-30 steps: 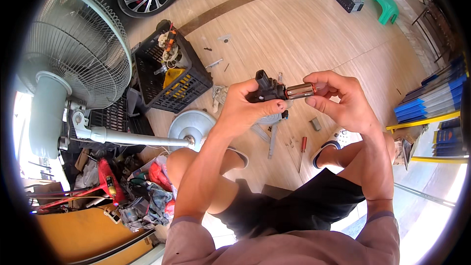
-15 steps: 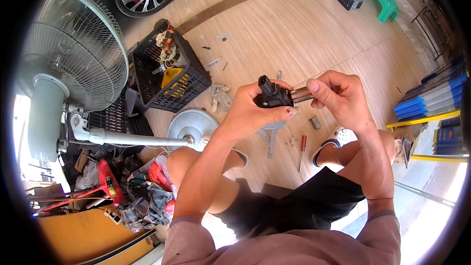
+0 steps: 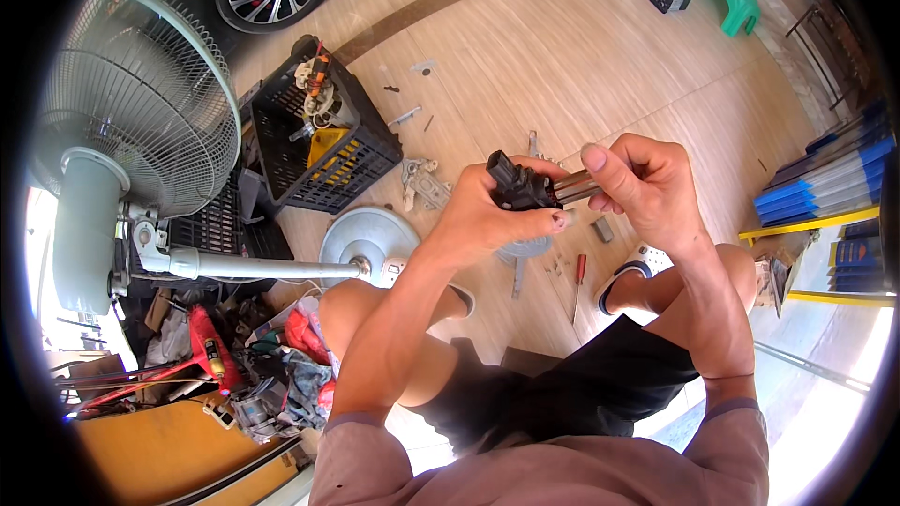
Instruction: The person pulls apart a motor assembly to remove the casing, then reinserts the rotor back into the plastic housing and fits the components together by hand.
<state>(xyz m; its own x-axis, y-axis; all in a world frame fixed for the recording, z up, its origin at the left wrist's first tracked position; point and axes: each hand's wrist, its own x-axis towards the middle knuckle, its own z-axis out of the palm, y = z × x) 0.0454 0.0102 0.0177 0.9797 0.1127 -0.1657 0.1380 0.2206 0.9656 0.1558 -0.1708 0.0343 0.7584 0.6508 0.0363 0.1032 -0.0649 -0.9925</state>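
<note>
Out in front of my knees, my left hand (image 3: 473,220) is wrapped round a black plastic part (image 3: 517,187) with a connector socket standing up at its upper left. Thin metal rods (image 3: 574,187) stick out from its right side. My right hand (image 3: 649,189) pinches the far end of these rods between thumb and fingers; whether they belong to the part or to a tool, I cannot tell. Below the hands, a grey metal piece (image 3: 527,248) is partly hidden on the floor. A red-handled screwdriver (image 3: 580,269) lies nearby, beside a small grey block (image 3: 603,230).
A standing fan (image 3: 141,103) and a black crate (image 3: 328,169) of parts are at left. The fan's round base (image 3: 361,236) sits near my left knee. Cloths and parts (image 3: 291,375) are heaped lower left. At right stands a yellow-edged rack (image 3: 816,223); a green stool (image 3: 731,0) is farther off.
The black part has tilted slightly and shifted a little left in my left hand. My right thumb has moved slightly up and left along the rods; both hands keep their hold.
</note>
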